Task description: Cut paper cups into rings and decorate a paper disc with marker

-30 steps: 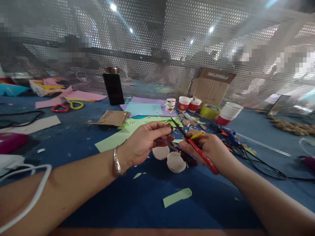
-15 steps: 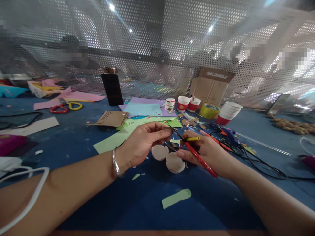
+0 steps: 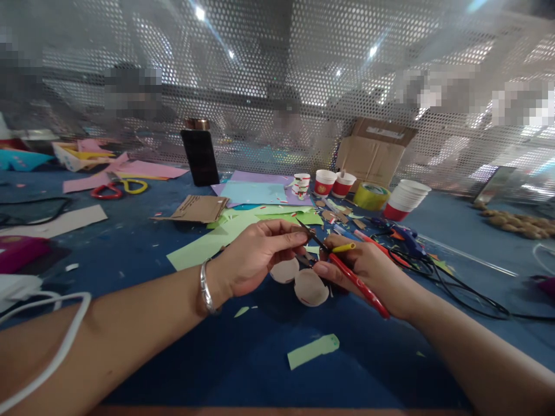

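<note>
My left hand (image 3: 255, 257), with a silver bangle on the wrist, pinches a small brown scrap (image 3: 299, 230) between thumb and fingertips. My right hand (image 3: 368, 268) is closed round red-and-yellow scissors (image 3: 347, 271), whose dark blades point up-left to the scrap at my left fingertips. Just below both hands, two cut paper-cup pieces (image 3: 303, 283) lie on the blue table (image 3: 243, 358). Whether the blades are apart I cannot make out.
Green paper sheets (image 3: 217, 237), a green strip (image 3: 313, 350), cardboard (image 3: 199, 208), a black phone (image 3: 200, 156), red-and-white cups (image 3: 332, 183), a cup stack (image 3: 403, 199), a tape roll (image 3: 370, 196), spare scissors (image 3: 117, 188) and black cables (image 3: 455, 283) crowd the table. Perforated metal screen behind.
Both hands have dropped slightly and drawn together; the scissor blades, raised higher a second ago, now meet the scrap at my left fingertips.
</note>
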`<state>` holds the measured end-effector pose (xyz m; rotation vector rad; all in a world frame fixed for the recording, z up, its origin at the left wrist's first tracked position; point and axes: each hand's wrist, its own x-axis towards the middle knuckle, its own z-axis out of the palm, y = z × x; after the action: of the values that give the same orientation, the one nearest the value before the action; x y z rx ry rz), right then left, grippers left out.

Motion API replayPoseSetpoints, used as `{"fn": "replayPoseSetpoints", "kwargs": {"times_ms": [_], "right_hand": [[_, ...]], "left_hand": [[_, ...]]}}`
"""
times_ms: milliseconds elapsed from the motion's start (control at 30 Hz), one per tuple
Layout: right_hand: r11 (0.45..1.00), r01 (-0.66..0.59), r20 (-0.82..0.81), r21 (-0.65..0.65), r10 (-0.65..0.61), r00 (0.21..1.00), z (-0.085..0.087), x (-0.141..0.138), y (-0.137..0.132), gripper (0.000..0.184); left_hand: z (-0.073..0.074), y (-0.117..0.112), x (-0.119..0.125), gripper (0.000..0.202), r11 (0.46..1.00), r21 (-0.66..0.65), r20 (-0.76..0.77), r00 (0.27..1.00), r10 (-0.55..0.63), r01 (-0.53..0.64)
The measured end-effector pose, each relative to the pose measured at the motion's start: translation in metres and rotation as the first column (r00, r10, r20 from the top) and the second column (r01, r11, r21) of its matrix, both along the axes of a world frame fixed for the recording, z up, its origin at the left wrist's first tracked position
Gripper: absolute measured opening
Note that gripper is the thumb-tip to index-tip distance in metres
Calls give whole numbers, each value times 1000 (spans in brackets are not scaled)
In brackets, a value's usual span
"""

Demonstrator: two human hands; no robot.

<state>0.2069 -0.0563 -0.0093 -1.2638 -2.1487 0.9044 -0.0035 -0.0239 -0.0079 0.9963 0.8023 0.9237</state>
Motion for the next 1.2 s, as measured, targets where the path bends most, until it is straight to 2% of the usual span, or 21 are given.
{"fn": "replayPoseSetpoints", "kwargs": {"times_ms": [133, 400, 700, 867, 1000, 1200], "right_hand": [[1000, 11, -58, -2, -11, 998, -5, -1, 0, 30], [999, 38, -41, 0, -38, 998, -1, -1, 0, 33], [983, 137, 136, 119, -153, 979, -1, -4, 1, 42], [973, 149, 159, 174, -177, 971, -4, 0, 9, 49], [967, 183, 169, 177, -213, 962, -7, 7, 13, 47], [975, 138, 195, 176, -172, 966, -14, 9, 14, 40]], "left_hand": [[1, -1, 0, 5, 998, -49, 16, 1000, -23, 24], [4, -1, 0, 6, 999, -30, -44, 999, -13, 11], [-2, -2, 1, 22, 998, 67, -58, 998, -18, 22], [-1, -2, 2, 27, 998, 62, -29, 999, 35, -33], [-3, 1, 1, 28, 998, 38, -40, 998, 49, -47], [-2, 1, 0, 18, 998, 66, -62, 998, 9, -5]]}}
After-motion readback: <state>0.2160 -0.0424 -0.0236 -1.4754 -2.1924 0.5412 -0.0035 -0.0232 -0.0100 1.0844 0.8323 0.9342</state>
